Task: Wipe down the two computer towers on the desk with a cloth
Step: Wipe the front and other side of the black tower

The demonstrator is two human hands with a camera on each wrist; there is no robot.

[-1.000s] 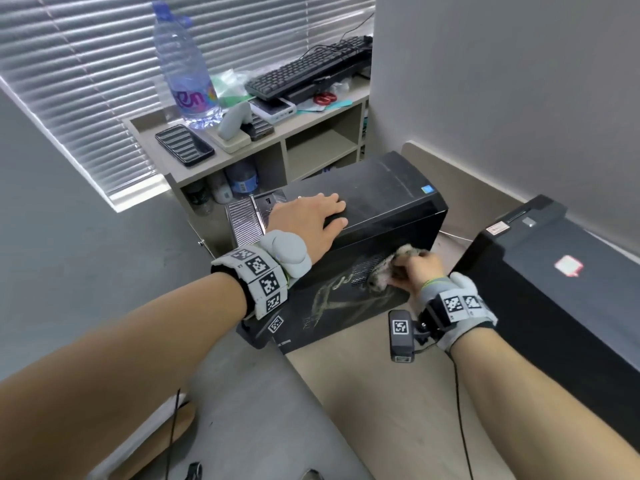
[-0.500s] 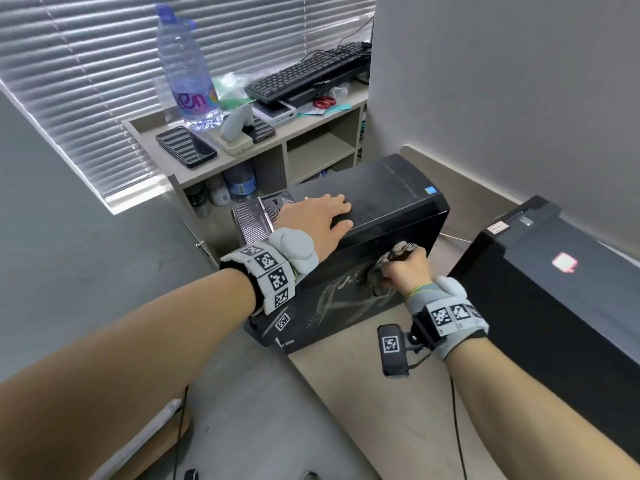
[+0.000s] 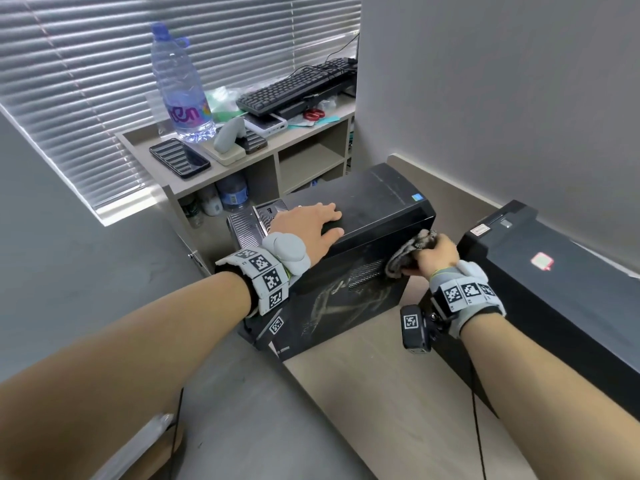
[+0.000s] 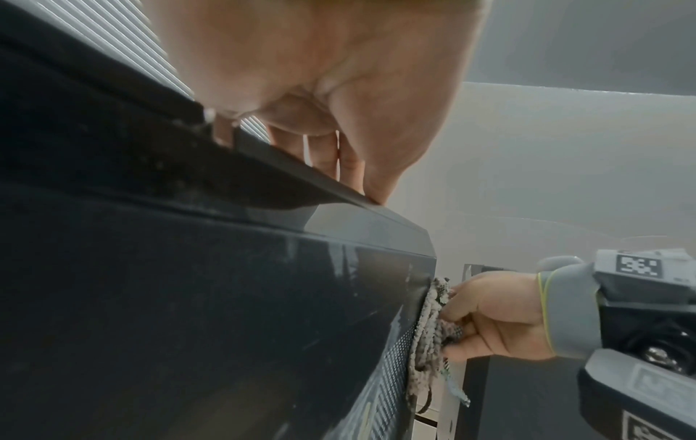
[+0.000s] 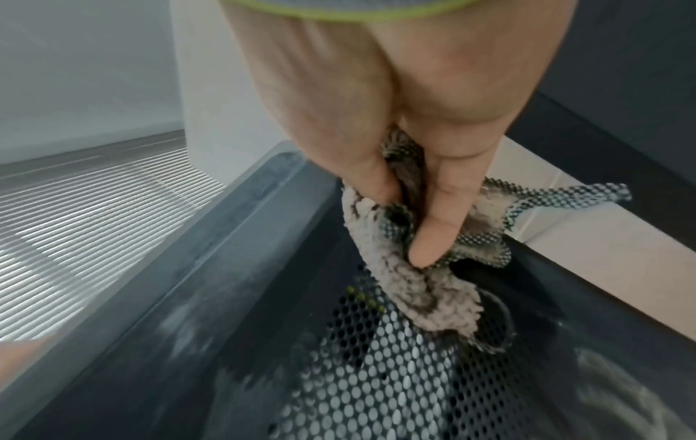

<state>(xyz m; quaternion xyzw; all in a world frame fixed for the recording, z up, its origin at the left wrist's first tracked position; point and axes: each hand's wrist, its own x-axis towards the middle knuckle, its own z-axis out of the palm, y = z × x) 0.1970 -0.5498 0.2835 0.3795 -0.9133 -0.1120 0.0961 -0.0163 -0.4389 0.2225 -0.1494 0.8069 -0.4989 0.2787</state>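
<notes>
left hand (image 3: 309, 226) flat on tower (image 3: 377, 202) | right hand (image 3: 435, 255) presses cloth (image 3: 407, 252)

Plain grey walls (image 3: 502, 81) meet at a window covered by white horizontal slatted blinds (image 3: 86, 81), bright with daylight. Below stands a beige wooden open-shelved unit (image 3: 304, 161) on a grey smooth floor (image 3: 86, 265).

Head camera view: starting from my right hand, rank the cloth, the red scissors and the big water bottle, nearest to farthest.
1. Cloth: gripped in the right hand, pressed against the tower's side.
2. Red scissors: on the shelf top, by the keyboard.
3. Water bottle: farther left on that shelf, near the blinds.
</notes>
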